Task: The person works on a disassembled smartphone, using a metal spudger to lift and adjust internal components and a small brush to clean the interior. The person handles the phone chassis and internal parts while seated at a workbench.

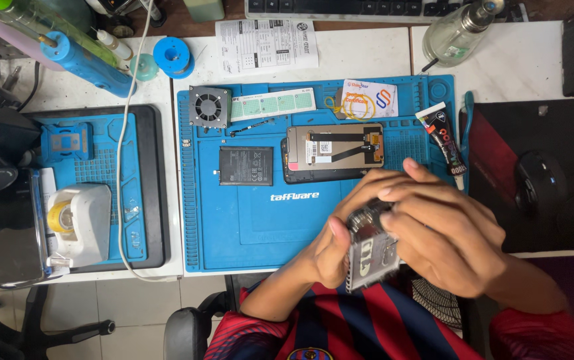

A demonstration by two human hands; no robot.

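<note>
Phone frame (370, 250) sits above our lap, clasped by our left hand (333, 243) and right hand (443, 233). We judge inspection underway; next, careful fingertip work on its edge.

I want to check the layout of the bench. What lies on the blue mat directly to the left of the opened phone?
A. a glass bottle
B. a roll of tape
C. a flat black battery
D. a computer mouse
C: the flat black battery lies on the blue mat, just left of the opened phone.

Bright even overhead light, soft shadows, hands slightly blurred (motion)
</note>
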